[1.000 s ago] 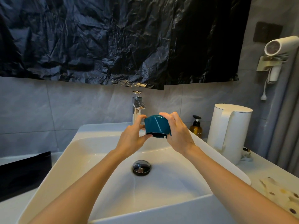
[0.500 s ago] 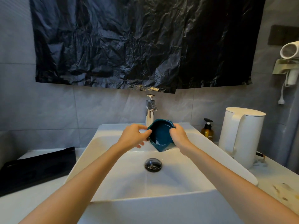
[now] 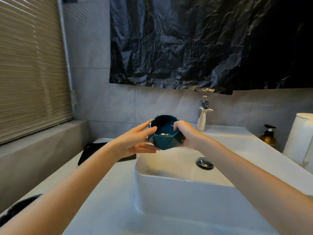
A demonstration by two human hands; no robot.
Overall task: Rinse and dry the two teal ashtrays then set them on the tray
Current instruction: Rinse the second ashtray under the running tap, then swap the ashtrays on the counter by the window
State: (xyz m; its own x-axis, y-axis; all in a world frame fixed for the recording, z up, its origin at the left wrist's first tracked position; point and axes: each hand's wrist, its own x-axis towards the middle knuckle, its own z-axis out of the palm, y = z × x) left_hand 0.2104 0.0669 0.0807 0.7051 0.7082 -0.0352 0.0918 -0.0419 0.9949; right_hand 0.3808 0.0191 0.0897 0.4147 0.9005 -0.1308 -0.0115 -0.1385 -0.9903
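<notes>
Above sink (image 3: pixel 169 177): hands-held teal ashtray (image 3: pixel 165 133), empty

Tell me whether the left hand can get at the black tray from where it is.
Probably yes. The left hand sits just above the black tray with nothing between them, but it shares the teal ashtray with the right hand.

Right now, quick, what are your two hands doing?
Left hand: closed on the teal ashtray, fingers under it and at its left side.
Right hand: closed on the same ashtray's right rim.
</notes>
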